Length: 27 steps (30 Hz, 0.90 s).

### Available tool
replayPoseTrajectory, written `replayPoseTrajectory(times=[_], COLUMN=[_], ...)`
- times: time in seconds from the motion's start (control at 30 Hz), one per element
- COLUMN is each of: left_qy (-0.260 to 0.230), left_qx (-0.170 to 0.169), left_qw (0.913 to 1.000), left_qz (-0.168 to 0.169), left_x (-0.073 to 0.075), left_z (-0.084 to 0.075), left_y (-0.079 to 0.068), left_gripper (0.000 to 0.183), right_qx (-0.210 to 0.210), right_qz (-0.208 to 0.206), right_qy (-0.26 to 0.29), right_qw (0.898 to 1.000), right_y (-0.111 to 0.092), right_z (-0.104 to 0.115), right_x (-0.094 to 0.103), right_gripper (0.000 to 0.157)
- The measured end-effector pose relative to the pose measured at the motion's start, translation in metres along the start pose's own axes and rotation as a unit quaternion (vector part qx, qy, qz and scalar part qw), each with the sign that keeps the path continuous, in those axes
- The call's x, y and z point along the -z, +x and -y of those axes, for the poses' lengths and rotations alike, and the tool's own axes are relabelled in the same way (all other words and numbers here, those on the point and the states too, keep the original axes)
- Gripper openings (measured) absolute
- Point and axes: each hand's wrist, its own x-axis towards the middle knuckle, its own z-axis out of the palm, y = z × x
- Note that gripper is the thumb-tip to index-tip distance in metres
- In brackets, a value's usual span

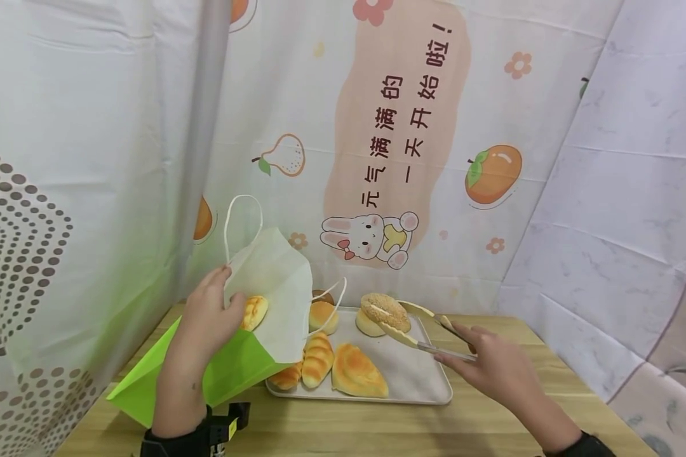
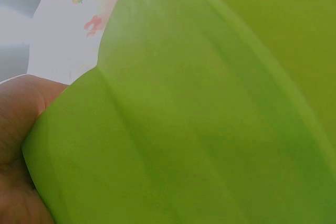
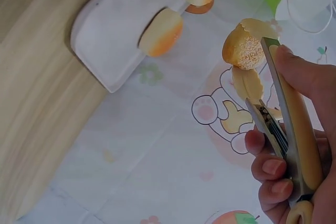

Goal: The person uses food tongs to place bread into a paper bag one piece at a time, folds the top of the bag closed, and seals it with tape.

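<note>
My left hand (image 1: 210, 314) grips the rim of a green paper bag (image 1: 242, 368) with a white inside, tilted so its mouth faces right. Within the mouth lies a yellow-brown bread roll (image 1: 256, 312). In the left wrist view the bag's green side (image 2: 184, 108) fills most of the picture, with thumb and fingers of the left hand (image 2: 21, 145) at its edge. Farther right, my right hand (image 1: 494, 365) holds metal tongs (image 1: 447, 352) with pale yellow tips. Between those tips is a crumb-topped bun (image 1: 384, 310), seen raised off the tray in the right wrist view.
A white tray (image 1: 414, 384) stands on the wooden table (image 1: 503, 406). It carries a pale round bun (image 1: 367, 325), another bun (image 1: 322, 316), a ridged roll (image 1: 317, 360) and a flat golden bread (image 1: 359, 373). White bag handles (image 1: 227, 222) stick out. A printed curtain (image 1: 463, 254) hangs behind.
</note>
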Motion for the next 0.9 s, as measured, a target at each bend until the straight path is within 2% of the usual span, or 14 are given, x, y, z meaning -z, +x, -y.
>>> replayPoseTrajectory(times=[0.17,0.43,0.67,0.9], left_qy=[0.001,0.000,0.002,-0.002], left_qx=[0.003,0.004,0.008,0.014], left_qw=[1.0000,1.0000,0.9999,0.9999], left_qz=[0.003,0.002,0.005,0.009], left_x=[0.000,0.001,0.002,0.001], left_z=[0.000,-0.002,-0.003,-0.003], left_y=[-0.001,0.000,0.002,0.002], left_gripper=[0.059,0.059,0.059,0.060], right_qx=[0.003,0.037,0.040,0.058], right_qz=[0.000,-0.052,-0.053,-0.068], right_qy=[0.003,-0.019,-0.028,-0.010], right_qw=[1.000,0.998,0.997,0.996], right_y=[0.008,0.030,0.043,0.056], right_z=[0.004,0.009,0.020,0.039], right_x=[0.007,0.030,0.042,0.047], right_gripper=[0.067,0.066,0.068,0.067])
